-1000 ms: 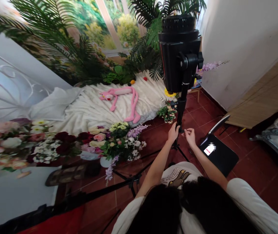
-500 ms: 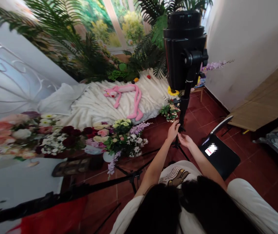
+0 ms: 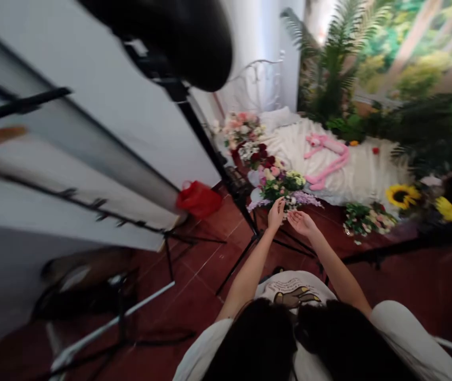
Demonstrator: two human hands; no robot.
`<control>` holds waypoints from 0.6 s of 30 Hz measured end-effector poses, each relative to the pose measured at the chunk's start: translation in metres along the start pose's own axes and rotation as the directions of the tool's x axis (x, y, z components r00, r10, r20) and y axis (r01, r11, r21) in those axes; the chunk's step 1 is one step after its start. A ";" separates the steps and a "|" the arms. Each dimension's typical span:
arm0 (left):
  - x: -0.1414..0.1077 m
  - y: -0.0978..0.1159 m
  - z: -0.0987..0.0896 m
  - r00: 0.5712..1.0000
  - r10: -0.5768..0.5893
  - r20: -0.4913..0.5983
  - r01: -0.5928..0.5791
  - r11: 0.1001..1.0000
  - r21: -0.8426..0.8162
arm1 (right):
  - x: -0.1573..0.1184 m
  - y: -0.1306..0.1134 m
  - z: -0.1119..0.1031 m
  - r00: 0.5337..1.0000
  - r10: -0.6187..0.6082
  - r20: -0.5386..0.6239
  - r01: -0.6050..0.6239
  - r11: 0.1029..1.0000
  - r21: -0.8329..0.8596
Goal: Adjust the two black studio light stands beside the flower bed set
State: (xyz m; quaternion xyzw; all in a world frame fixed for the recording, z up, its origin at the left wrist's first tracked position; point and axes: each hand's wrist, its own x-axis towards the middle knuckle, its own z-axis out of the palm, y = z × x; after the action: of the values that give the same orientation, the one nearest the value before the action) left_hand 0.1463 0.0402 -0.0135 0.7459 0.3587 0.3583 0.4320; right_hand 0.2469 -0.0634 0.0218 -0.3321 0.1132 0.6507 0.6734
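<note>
My left hand [image 3: 276, 212] is raised in front of my body, its fingers loosely bent and apart, with nothing visible in it. Close on its right, my right hand [image 3: 301, 222] is turned palm up with its fingers stretched toward the left one. A small gap lies between the two hands. Behind them in the view are artificial flowers [image 3: 271, 177] in pink, white, dark red and purple. A black light stand [image 3: 210, 140] slants down to the left of my hands, apart from them, with a large dark lamp head [image 3: 194, 42] at its top.
A pink plush toy [image 3: 329, 151] lies on a white fur cover [image 3: 364, 174]. Sunflowers [image 3: 402, 196] and a small bouquet [image 3: 368, 219] are at the right. Stand legs cross the red tiled floor [image 3: 205, 264]. A red bag [image 3: 199, 199] sits by the wall.
My view has swung left, away from the first light stand and the dark chair with the phone. My hands have left that stand and are now in front of the flowers.
</note>
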 end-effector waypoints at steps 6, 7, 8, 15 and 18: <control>-0.021 -0.036 -0.089 0.950 -0.094 -0.298 0.118 0.991 0.063 | 0.044 0.056 0.060 0.969 0.236 0.076 -0.213 0.949 -0.231; -0.025 -0.038 -0.098 0.940 -0.097 -0.326 0.124 0.990 0.062 | 0.049 0.060 0.066 0.962 0.262 0.079 -0.233 0.935 -0.265; -0.028 -0.039 -0.104 0.933 -0.099 -0.346 0.128 0.990 0.063 | 0.054 0.063 0.072 0.956 0.282 0.077 -0.247 0.920 -0.303; -0.014 -0.032 -0.131 0.797 -0.089 -0.598 0.168 0.983 0.077 | 0.108 0.040 0.139 0.973 0.226 0.054 -0.111 0.655 -0.748; 0.006 -0.032 -0.135 0.799 -0.064 -0.598 0.120 0.991 0.055 | 0.134 0.030 0.172 0.969 0.239 0.063 -0.080 0.543 -0.836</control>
State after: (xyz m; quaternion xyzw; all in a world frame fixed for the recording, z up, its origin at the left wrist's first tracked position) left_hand 0.0274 0.1091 0.0092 0.5962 0.5277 0.5361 0.2805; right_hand 0.1878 0.1443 0.0641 -0.5407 -0.2332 0.7117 0.3831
